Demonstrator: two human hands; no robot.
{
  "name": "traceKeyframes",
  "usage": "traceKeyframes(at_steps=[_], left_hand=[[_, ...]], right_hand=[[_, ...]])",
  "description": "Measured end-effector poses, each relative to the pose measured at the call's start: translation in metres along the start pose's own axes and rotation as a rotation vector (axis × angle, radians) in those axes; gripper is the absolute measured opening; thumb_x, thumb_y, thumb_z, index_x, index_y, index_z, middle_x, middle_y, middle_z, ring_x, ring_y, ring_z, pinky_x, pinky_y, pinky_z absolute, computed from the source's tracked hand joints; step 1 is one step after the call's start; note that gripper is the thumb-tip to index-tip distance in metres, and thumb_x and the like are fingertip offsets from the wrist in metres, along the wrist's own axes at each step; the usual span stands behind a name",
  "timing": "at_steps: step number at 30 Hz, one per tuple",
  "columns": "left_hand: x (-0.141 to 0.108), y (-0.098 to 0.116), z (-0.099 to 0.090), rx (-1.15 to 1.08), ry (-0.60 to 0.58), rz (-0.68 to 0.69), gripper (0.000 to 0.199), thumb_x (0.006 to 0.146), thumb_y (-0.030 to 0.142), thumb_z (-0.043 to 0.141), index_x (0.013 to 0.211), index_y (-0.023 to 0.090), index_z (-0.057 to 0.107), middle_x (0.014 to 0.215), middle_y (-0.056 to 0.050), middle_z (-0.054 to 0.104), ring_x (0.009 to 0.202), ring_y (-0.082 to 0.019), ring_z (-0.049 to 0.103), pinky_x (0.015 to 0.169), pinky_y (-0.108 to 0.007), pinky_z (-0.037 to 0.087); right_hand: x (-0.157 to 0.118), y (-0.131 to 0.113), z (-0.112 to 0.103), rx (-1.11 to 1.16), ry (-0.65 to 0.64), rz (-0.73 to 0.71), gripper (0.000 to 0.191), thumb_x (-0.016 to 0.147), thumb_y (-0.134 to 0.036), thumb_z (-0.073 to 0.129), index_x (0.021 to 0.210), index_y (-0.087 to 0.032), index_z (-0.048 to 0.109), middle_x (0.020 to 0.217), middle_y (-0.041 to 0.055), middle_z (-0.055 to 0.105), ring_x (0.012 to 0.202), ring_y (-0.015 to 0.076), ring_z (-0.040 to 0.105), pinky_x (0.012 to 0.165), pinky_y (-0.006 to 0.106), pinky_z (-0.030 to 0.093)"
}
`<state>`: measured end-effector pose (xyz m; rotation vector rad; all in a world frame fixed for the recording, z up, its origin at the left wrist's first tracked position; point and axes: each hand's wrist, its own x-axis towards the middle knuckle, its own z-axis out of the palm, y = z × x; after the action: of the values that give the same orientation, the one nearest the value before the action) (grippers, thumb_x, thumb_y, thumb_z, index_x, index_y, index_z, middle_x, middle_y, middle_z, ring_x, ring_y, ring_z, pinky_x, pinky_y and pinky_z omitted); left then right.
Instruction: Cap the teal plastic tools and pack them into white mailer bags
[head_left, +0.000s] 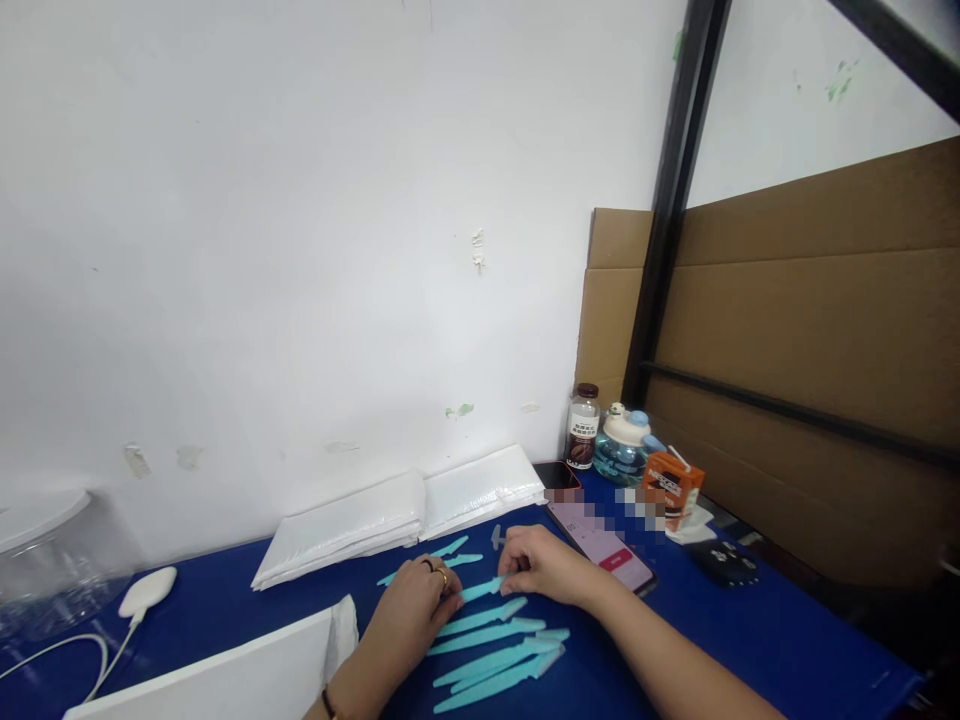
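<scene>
Several flat turquoise razor-like sticks (487, 635) lie in a loose column on the blue tabletop (637, 660). One turquoise stick (480, 591) spans the space between my hands. My left hand (420, 600), with a ring on one finger, is closed on its left end. Thumb and fingers of my right hand (529, 562) pinch its right end. Two more sticks (450, 547) lie just beyond my left hand. A small grey T-shaped piece (498, 538) rests beside my right fingertips.
White padded envelopes (345, 520) lie along the wall, another (225, 670) at front left. A lit phone (604, 550), brown-capped bottle (583, 430), blue jug (622, 450) and orange carton (673, 490) stand or lie right. A white charger (148, 593) and clear container (45, 570) are left.
</scene>
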<state>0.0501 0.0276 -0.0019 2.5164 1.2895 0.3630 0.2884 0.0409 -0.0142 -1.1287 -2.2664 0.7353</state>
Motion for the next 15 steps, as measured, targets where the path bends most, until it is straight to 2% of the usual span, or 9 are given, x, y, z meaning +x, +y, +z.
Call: traceKeyframes(at_steps=[5, 8, 11, 15], left_hand=[[0.001, -0.013, -0.012, 0.159, 0.034, -0.054, 0.022, 0.086, 0.022, 0.041, 0.082, 0.019, 0.063, 0.087, -0.005, 0.062, 0.088, -0.019, 0.054, 0.079, -0.030, 0.037], [0.000, -0.020, -0.013, 0.192, 0.103, -0.093, 0.022, 0.085, 0.020, 0.041, 0.091, 0.021, 0.062, 0.092, -0.005, 0.061, 0.093, -0.020, 0.053, 0.082, -0.032, 0.036], [-0.001, -0.019, -0.011, 0.119, 0.157, -0.088, 0.021, 0.084, 0.022, 0.043, 0.096, 0.023, 0.061, 0.096, -0.004, 0.060, 0.093, -0.019, 0.053, 0.082, -0.030, 0.036], [-0.005, -0.005, -0.007, -0.036, 0.063, -0.068, 0.018, 0.079, 0.034, 0.051, 0.088, 0.022, 0.062, 0.087, -0.002, 0.061, 0.080, -0.016, 0.054, 0.072, -0.026, 0.038]], right_hand=[[0.002, 0.011, -0.012, -0.102, 0.107, 0.067, 0.012, 0.070, -0.029, 0.069, 0.076, -0.018, 0.070, 0.077, 0.0018, 0.061, 0.067, 0.0129, 0.056, 0.059, 0.021, 0.040], [-0.001, 0.009, -0.018, -0.139, 0.158, 0.063, 0.015, 0.071, -0.027, 0.068, 0.083, -0.018, 0.070, 0.083, 0.0034, 0.062, 0.076, 0.0154, 0.057, 0.067, 0.023, 0.042], [-0.005, 0.000, -0.017, -0.101, 0.069, -0.001, 0.015, 0.072, -0.030, 0.067, 0.083, -0.019, 0.070, 0.086, 0.0029, 0.060, 0.076, 0.0142, 0.056, 0.067, 0.022, 0.043], [-0.007, -0.009, -0.008, -0.059, -0.098, -0.036, 0.015, 0.067, -0.031, 0.071, 0.076, -0.019, 0.069, 0.076, -0.0009, 0.055, 0.066, 0.0107, 0.052, 0.057, 0.019, 0.040]])
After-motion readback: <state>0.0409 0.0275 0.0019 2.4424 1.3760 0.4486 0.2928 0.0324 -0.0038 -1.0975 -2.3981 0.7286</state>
